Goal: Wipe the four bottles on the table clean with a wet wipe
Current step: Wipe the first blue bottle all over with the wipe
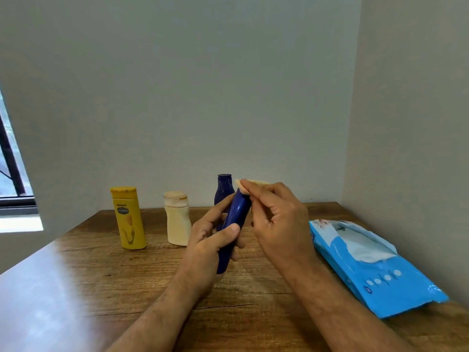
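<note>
My left hand (pixel 212 240) grips a dark blue bottle (pixel 234 217) and holds it tilted above the wooden table (pixel 101 262). Against that bottle's top end my right hand (pixel 276 219) pinches a small soiled wet wipe (pixel 250 185). A second dark blue bottle (pixel 223 190) stands upright just behind, partly hidden by my hands. Further left stand a cream bottle (pixel 177 219) and a yellow bottle (pixel 129 218), both upright.
A blue wet wipe pack (pixel 365 268) lies on the right side of the table, its flap open with a white wipe showing. Walls close off the back and right. A window is at the far left.
</note>
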